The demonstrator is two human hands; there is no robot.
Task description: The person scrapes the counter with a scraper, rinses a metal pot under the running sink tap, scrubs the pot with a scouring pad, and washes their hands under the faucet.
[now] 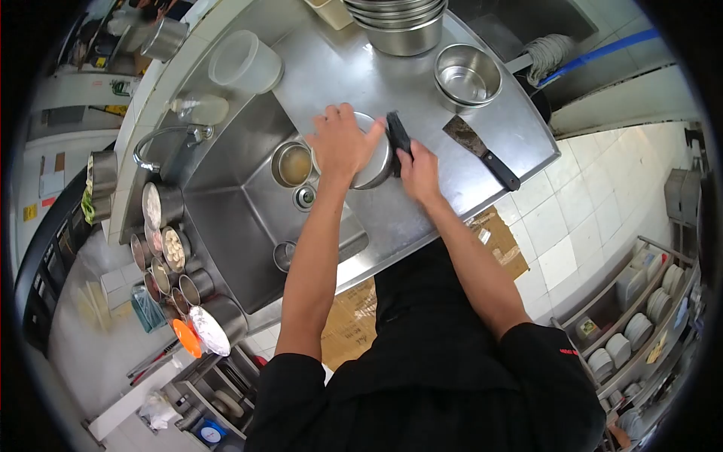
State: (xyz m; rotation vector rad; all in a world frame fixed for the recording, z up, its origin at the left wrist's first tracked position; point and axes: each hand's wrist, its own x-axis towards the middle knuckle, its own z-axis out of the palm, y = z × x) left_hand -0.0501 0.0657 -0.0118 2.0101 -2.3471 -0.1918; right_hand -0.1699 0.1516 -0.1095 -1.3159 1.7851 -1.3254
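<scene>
My left hand lies with its fingers spread over a round metal pot at the sink's right edge, hiding much of it. To its right, my right hand is closed round a dark brush-like tool, which is upright against the pot's side. A small metal pot with cloudy liquid stands in the sink, beside the drain. A scraper with a black handle lies on the steel counter right of my right hand.
Two nested metal bowls and stacked metal pots stand at the counter's back. A plastic tub and a faucet are behind the sink. Several food containers line its left side. A small metal cup sits low in the sink.
</scene>
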